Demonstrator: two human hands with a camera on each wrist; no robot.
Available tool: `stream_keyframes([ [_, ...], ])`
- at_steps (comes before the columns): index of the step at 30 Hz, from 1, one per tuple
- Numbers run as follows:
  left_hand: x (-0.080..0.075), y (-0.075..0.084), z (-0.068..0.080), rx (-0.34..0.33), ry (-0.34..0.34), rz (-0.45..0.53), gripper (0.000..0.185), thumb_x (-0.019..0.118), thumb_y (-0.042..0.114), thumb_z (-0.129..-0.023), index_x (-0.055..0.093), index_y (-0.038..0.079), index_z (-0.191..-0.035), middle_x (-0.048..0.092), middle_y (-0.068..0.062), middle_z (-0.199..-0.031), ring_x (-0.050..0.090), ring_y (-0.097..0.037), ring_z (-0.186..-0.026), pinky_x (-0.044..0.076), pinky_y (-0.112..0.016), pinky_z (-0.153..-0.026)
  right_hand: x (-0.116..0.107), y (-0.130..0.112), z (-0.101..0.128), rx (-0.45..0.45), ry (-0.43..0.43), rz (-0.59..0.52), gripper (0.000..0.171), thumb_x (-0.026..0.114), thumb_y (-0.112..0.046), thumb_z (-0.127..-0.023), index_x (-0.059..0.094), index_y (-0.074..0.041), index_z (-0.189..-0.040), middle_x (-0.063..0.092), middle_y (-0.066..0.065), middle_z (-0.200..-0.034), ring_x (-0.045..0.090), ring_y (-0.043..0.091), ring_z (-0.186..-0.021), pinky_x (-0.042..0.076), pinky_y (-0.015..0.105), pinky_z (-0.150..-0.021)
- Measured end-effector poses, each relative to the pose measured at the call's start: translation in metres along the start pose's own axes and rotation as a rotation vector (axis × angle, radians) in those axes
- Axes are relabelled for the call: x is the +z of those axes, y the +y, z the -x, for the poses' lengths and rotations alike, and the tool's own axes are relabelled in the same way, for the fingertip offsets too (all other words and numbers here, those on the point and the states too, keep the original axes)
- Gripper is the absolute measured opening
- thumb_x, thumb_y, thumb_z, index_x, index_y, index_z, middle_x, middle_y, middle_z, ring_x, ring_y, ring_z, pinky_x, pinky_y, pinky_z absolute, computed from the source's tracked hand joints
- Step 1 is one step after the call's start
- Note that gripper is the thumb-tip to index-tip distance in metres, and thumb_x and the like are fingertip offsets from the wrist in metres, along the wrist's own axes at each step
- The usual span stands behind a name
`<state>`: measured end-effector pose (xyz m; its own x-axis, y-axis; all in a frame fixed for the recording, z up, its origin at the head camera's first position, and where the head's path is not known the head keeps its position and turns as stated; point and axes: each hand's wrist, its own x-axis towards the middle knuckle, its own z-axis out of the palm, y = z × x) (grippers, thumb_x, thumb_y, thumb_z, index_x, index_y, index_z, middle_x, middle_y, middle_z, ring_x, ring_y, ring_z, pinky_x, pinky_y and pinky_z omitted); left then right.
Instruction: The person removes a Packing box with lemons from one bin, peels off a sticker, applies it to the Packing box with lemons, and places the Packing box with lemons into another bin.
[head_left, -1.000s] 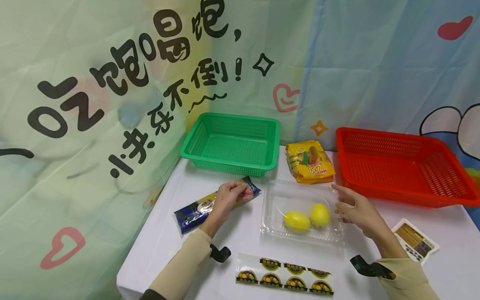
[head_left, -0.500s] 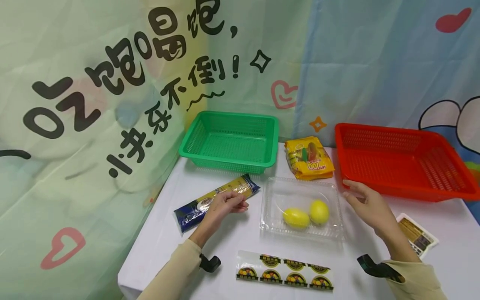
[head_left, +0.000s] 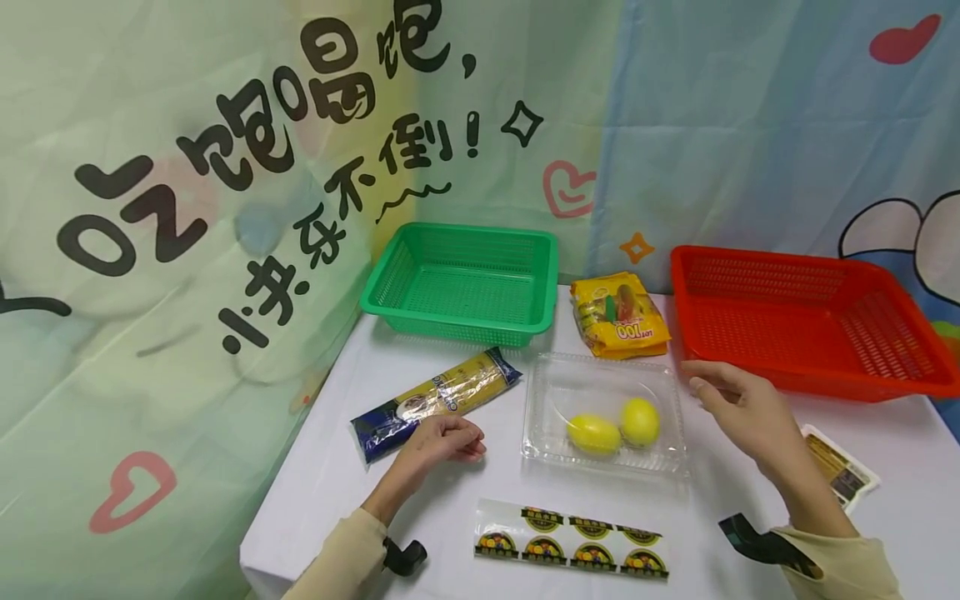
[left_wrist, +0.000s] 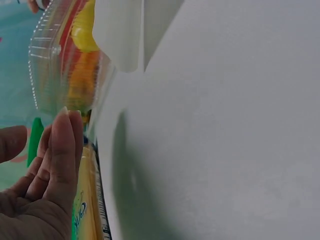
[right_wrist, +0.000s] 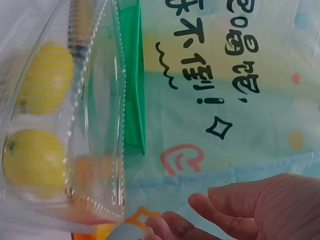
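L hand (head_left: 442,440) by pasta pack (head_left: 435,402); R hand (head_left: 742,408) near lemon box (head_left: 604,408).

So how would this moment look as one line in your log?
left hand: open, beside pasta packet | right hand: open, beside clear box | box: two lemons | baskets: nothing inside

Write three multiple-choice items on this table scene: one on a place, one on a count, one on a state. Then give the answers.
1. Where does the yellow snack bag lie?
A. inside the green basket
B. between the green basket and the red basket
C. on the sticker strip

2. How many lemons are in the clear plastic box?
A. one
B. two
C. four

3. What is the state of the right hand?
A. open, holding nothing
B. gripping a lemon
C. fist pressed on the red basket

Answers: 1 B, the bag rests on the table between both baskets. 2 B, two yellow fruits show through the box. 3 A, its fingers are relaxed beside the box, with nothing in its grip.
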<state>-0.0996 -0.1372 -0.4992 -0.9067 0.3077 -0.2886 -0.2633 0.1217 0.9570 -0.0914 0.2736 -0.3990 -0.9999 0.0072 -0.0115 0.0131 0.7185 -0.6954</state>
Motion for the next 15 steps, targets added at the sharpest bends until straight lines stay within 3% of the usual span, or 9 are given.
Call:
stream_keyframes([
  [3, -0.001, -0.002, 0.004, -0.021, -0.011, -0.022, 0.028, 0.063, 0.014, -0.098, 0.067, -0.012, -0.108, 0.075, -0.017, -0.095, 0.074, -0.016, -0.082, 0.063, -0.032, -0.081, 0.002, -0.003, 0.002, -0.020, 0.007, 0.006, 0.048, 0.052, -0.040, -0.105, 0.058, -0.011, -0.142, 0.061, 0.024, -0.136, 0.063, 0.043, -0.115, 0.061, 0.053, -0.083],
  [6, -0.002, -0.004, 0.007, -0.044, -0.020, -0.048, 0.028, 0.064, 0.016, -0.098, 0.069, -0.011, -0.106, 0.075, -0.017, -0.093, 0.074, -0.017, -0.080, 0.063, -0.032, -0.079, 0.004, -0.005, 0.003, -0.052, 0.012, 0.002, 0.043, 0.053, -0.035, -0.106, 0.059, -0.009, -0.140, 0.066, 0.022, -0.130, 0.068, 0.039, -0.108, 0.063, 0.036, -0.078],
  [10, -0.005, -0.007, 0.013, -0.053, -0.060, -0.087, 0.029, 0.064, 0.018, -0.098, 0.070, -0.011, -0.103, 0.075, -0.017, -0.089, 0.073, -0.017, -0.077, 0.063, -0.032, -0.076, 0.006, -0.006, 0.004, -0.085, 0.025, -0.002, 0.039, 0.054, -0.030, -0.106, 0.062, -0.009, -0.137, 0.069, 0.020, -0.125, 0.071, 0.028, -0.100, 0.055, 0.014, -0.072],
  [15, -0.007, -0.009, 0.021, -0.098, -0.129, -0.128, 0.030, 0.065, 0.021, -0.098, 0.070, -0.008, -0.096, 0.075, -0.013, -0.083, 0.070, -0.013, -0.069, 0.063, -0.029, -0.069, 0.008, -0.009, 0.005, -0.118, 0.025, -0.022, 0.036, 0.056, -0.028, -0.105, 0.063, -0.008, -0.135, 0.071, 0.018, -0.119, 0.071, 0.010, -0.091, 0.053, 0.010, -0.072],
])
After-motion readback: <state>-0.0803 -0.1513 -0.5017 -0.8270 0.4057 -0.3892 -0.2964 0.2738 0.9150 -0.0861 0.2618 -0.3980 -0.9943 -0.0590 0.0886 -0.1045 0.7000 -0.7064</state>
